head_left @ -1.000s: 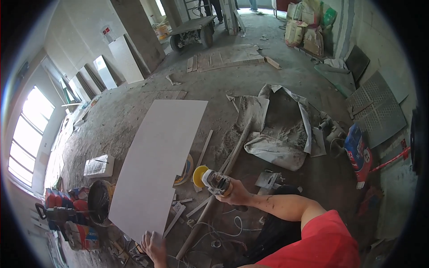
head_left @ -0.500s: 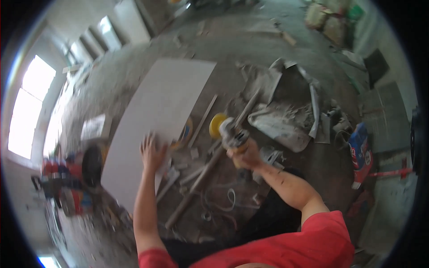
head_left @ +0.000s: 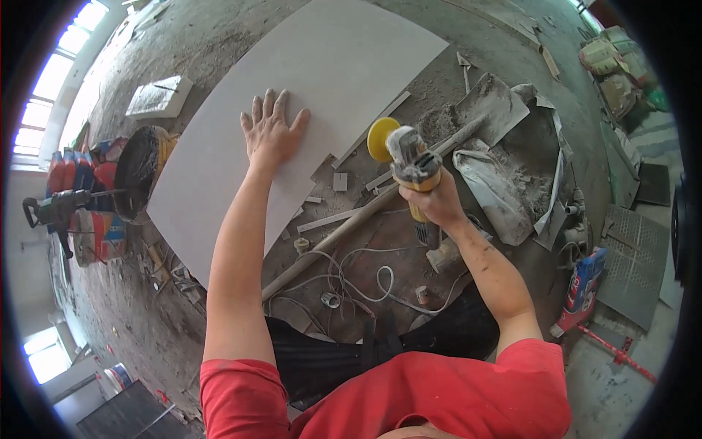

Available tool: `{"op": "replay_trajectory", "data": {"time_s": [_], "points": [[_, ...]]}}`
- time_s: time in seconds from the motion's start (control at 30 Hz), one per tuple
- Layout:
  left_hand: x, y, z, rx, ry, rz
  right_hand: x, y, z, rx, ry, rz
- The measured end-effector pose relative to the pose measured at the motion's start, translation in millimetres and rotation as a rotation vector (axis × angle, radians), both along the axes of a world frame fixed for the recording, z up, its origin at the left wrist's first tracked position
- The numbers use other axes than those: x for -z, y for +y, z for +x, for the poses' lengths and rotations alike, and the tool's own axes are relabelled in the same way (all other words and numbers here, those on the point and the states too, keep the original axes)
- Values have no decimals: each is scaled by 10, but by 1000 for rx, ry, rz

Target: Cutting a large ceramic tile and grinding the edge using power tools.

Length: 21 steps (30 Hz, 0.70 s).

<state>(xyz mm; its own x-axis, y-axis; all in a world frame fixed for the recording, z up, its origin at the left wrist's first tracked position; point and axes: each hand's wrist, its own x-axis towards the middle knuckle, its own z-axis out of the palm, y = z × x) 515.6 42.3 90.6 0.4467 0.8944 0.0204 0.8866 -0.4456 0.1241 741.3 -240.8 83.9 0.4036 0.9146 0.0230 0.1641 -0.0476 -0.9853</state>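
A large pale tile slab [head_left: 322, 55] lies in front of me, reaching from the far middle down to the left. My left hand [head_left: 272, 134] rests flat on its face with the fingers spread. In my right hand [head_left: 439, 201] is a yellow and grey angle grinder [head_left: 414, 162], gripped round its body. The yellow disc [head_left: 379, 139] on its head faces left, held off the slab's right edge and not touching it. Whether the disc is turning cannot be made out.
A long wooden pole [head_left: 344, 230], tile strips and a looping pale cable [head_left: 386, 278] lie between slab and knees. At the right sit a dusty sheet with rubble [head_left: 504, 194] and a blue-red bag [head_left: 581, 289]. Left are a black bucket [head_left: 139, 175], a mixer drill [head_left: 62, 211] and a white block [head_left: 159, 97].
The view has swung, and the blur is gone. My left hand has shifted farther up the slab, with fingers spread wide. The grinder stays in my right hand, apart from the slab.
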Motion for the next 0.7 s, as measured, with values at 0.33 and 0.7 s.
{"op": "replay_trajectory", "data": {"time_s": [0.33, 0.7], "points": [[51, 268, -15, 28, 14, 34, 254, 254, -395, -69, -133, 56], [63, 508, 25, 51, 35, 41, 164, 347, -326, -74, -372, -51]]}}
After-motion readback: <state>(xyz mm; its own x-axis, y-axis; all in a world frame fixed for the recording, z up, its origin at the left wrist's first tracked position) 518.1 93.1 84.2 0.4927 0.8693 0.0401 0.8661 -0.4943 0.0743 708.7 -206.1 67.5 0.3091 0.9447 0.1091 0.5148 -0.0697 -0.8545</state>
